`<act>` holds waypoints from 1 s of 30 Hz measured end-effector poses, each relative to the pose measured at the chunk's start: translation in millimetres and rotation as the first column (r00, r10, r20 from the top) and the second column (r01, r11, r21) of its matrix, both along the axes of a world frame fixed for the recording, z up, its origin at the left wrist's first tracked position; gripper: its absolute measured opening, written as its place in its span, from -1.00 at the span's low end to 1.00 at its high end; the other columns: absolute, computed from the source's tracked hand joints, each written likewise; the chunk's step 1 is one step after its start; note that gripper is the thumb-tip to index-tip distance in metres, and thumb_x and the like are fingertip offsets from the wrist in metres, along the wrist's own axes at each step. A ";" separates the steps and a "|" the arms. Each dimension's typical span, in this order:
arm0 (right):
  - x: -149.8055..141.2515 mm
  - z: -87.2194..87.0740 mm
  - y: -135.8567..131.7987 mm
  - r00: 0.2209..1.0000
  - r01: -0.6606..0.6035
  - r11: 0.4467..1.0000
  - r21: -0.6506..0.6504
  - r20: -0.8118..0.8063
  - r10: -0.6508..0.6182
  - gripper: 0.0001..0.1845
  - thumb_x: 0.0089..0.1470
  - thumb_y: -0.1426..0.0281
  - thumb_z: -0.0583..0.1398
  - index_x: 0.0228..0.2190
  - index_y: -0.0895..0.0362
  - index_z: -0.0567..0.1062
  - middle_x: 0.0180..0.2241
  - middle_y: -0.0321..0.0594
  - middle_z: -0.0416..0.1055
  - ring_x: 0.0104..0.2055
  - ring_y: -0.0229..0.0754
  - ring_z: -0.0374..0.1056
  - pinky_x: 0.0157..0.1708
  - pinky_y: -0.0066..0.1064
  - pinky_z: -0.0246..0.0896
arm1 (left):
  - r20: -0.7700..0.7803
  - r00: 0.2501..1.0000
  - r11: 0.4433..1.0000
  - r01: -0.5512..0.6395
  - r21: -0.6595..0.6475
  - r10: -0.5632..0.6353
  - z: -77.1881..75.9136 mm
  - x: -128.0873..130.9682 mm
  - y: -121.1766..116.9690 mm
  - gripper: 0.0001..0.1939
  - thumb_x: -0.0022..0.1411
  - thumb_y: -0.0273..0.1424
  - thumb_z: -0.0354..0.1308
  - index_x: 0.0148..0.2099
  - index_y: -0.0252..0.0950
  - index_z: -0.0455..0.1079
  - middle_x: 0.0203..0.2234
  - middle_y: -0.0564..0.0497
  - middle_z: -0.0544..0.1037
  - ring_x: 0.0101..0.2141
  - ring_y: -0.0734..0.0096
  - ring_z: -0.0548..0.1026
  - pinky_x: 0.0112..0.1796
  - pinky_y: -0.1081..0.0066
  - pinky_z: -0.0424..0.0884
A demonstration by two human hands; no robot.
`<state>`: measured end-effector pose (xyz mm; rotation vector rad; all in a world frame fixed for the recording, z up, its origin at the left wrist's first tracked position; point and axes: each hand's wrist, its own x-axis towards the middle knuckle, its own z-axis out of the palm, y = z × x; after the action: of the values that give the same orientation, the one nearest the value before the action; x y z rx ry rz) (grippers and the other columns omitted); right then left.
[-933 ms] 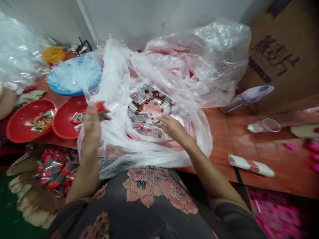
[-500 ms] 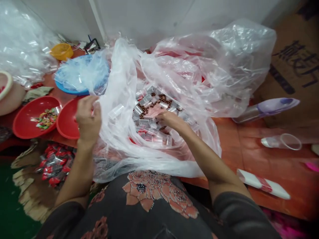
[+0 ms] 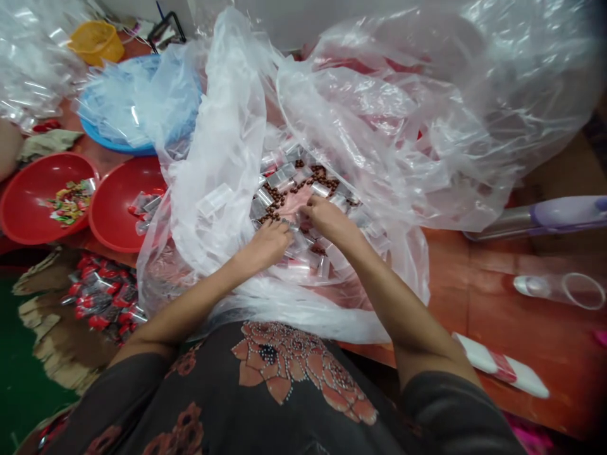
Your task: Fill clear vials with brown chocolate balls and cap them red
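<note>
Clear plastic tubes (image 3: 264,197) lie inside a plastic bag (image 3: 222,139); left hand (image 3: 268,245) and right hand (image 3: 329,218) curl among them, any grip unclear.

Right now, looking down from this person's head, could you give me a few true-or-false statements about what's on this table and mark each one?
1. The right hand rests among small clear plastic tubes inside a clear plastic bag. True.
2. The left hand is up outside the bag. False: the left hand is down inside the bag, near the right hand.
3. The far-left red bowl holds colourful wrapped pieces. True.
4. Brown beads lie loose among the tubes. True.
5. The yellow basket sits inside the blue dish. False: the yellow basket stands beyond the blue dish.
</note>
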<state>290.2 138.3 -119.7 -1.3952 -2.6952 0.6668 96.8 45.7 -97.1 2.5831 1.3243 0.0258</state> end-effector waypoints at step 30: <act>-80.5 -20.8 11.2 0.862 -0.257 0.964 -0.073 -0.468 0.195 -0.63 0.11 0.52 0.20 -0.02 0.21 0.54 -0.04 -0.04 0.48 -0.01 -0.08 0.38 0.04 -0.26 0.25 | -0.091 0.880 0.885 -0.463 0.055 0.466 20.3 -18.2 1.9 -0.71 0.28 -0.53 0.05 0.02 -0.37 0.48 -0.11 -0.27 0.51 -0.22 0.12 0.57 -0.24 0.27 0.51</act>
<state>209.7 149.5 -140.6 -0.8012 -2.4763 1.0582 78.5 47.6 -76.8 2.2491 1.9690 -0.0021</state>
